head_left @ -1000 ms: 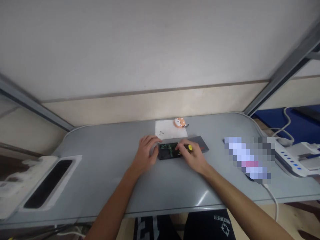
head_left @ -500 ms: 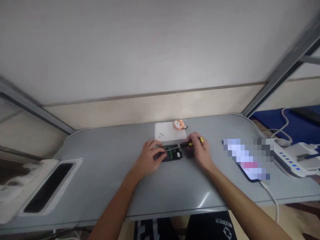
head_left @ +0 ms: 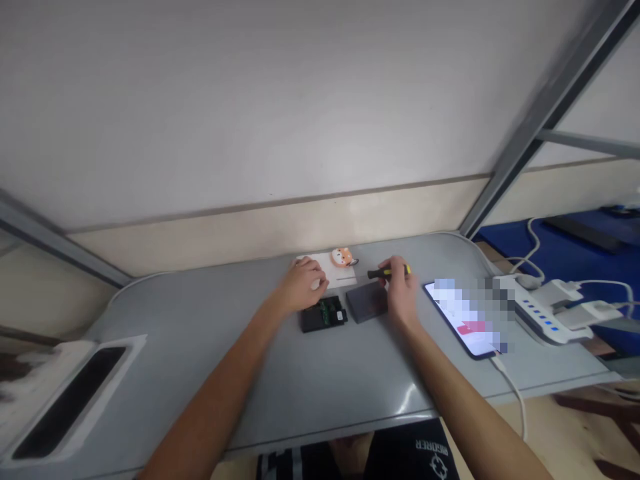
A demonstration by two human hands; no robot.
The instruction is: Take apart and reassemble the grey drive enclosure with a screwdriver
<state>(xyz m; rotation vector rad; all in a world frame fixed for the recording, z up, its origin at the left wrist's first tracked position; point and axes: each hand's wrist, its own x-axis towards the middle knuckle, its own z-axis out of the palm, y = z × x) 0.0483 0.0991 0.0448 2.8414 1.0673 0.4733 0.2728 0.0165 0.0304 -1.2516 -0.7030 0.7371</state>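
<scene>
My left hand (head_left: pixel 302 285) is over the left part of a white sheet of paper (head_left: pixel 345 281), fingers curled together; whatever is between them is hidden or too small to make out. In my right hand (head_left: pixel 403 297) is a screwdriver (head_left: pixel 383 273) with a black and yellow handle, its thin shaft pointing left across the paper. Below the left hand lies an opened black device (head_left: pixel 313 321) with a green circuit board (head_left: pixel 327 313) exposed. A flat dark cover (head_left: pixel 366 304) rests between that device and my right hand.
An orange fox-faced case (head_left: pixel 342 257) sits on the paper's far edge. At right are a lit phone (head_left: pixel 463 323) on a white cable and a power strip (head_left: pixel 543 317) with plugs. A black panel in a white frame (head_left: pixel 73 400) lies far left, and a wall rises behind the desk.
My left hand has left the circuit board and moved up onto the paper. The screwdriver has lifted off the board to the upper right. The dark cover has come into sight.
</scene>
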